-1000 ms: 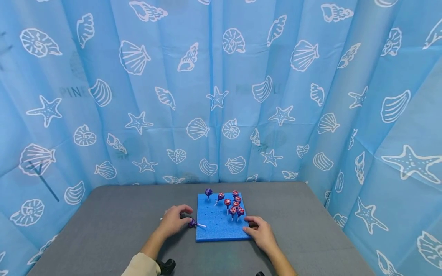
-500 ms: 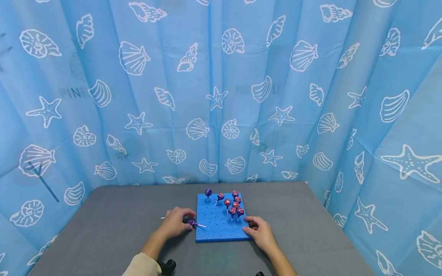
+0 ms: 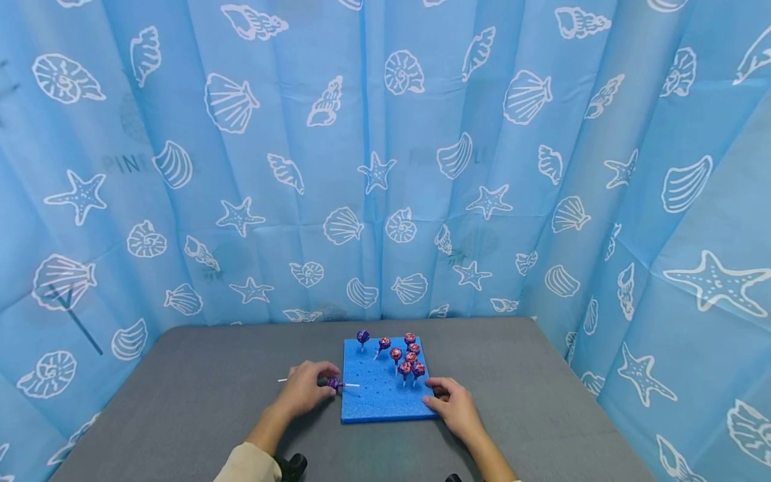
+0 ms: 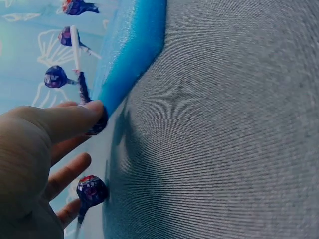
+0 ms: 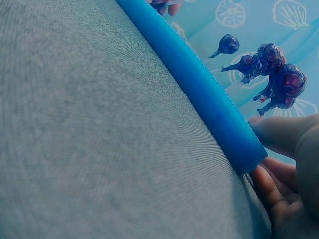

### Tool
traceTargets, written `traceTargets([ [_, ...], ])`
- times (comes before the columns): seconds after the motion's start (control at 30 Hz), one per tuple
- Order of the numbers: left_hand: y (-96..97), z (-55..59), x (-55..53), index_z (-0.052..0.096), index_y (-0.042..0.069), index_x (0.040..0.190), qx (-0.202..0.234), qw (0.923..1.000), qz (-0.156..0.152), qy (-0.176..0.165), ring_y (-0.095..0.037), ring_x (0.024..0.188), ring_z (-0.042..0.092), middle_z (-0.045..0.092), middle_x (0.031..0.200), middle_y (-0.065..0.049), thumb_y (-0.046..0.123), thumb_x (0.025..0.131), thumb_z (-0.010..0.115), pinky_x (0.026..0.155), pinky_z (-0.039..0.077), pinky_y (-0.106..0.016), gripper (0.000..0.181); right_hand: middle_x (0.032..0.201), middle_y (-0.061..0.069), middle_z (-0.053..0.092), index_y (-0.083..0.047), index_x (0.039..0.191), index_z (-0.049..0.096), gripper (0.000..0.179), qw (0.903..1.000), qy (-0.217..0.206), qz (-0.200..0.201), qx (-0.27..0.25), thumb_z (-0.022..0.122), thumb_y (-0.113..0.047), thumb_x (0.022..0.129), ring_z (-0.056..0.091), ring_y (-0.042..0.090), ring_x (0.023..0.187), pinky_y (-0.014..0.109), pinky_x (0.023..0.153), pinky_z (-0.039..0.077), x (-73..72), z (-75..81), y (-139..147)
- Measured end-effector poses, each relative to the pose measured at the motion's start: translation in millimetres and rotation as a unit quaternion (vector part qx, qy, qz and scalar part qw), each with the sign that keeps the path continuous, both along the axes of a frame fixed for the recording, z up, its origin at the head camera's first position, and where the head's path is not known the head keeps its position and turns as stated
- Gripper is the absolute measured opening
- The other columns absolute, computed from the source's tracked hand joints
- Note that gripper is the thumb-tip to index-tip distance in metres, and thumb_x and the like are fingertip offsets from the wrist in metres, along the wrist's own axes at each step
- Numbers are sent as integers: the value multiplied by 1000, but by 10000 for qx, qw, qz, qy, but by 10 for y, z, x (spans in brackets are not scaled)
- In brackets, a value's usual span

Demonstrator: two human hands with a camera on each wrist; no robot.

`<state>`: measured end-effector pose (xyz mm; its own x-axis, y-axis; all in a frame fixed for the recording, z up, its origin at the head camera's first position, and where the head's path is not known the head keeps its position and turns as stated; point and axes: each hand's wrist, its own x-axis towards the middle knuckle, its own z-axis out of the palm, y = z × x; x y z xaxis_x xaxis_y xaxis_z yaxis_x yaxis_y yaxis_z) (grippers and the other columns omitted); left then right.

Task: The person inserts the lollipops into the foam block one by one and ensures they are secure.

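My left hand [image 3: 304, 388] pinches a lollipop [image 3: 333, 383] by its purple wrapped head, between thumb and fingers. Its white stick points right, over the left edge of a blue foam board [image 3: 391, 407]. In the left wrist view a second lollipop [image 4: 92, 190], red and purple, lies on the table by the lower fingers of that hand. At the board's right side my right hand [image 3: 454, 405] grips the edge, thumb on top and fingers against the side and underneath, as the right wrist view shows.
Several lollipops stand in the board, clustered at its right [image 3: 411, 358], with one purple lollipop [image 3: 363, 337] at the far left corner. Small holes dot the board's left half. A grey table [image 3: 229, 361] lies beneath, and a blue shell-patterned curtain [image 3: 373, 254] hangs behind.
The lollipop in my left hand has lifted a little, and its stick has swung from slanting down to nearly level. My right hand stays at the board's edge.
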<state>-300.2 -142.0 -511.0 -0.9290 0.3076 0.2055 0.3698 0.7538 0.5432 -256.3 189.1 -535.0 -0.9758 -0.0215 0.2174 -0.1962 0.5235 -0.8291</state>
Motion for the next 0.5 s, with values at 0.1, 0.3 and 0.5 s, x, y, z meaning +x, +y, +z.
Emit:
traceTargets([
  [0.1, 8, 21, -10, 69, 19, 104, 261, 9995, 199, 12, -25, 104, 56, 66, 100, 7, 14, 82, 78, 95, 31, -57, 24, 105, 6, 65, -5, 110, 69, 28, 10000, 4, -16, 2, 77, -10, 83, 61, 20, 93, 30, 74, 50, -5, -6, 1],
  [0.3, 22, 24, -55, 66, 18, 101, 761, 9959, 483, -53, -23, 100, 58, 64, 100, 5, 12, 84, 77, 88, 44, -51, 22, 105, 6, 65, -5, 110, 69, 28, 10000, -12, -17, 57, 77, -11, 83, 61, 20, 92, 30, 73, 50, -12, -26, 3],
  [0.5, 69, 56, -67, 64, 16, 96, 1015, 9931, 582, 26, -21, 96, 60, 64, 96, 3, 11, 84, 76, 85, 47, -48, 18, 105, 6, 65, -5, 110, 69, 28, 10000, -6, 2, 55, 77, -11, 83, 61, 21, 93, 30, 73, 50, -16, -29, 7],
])
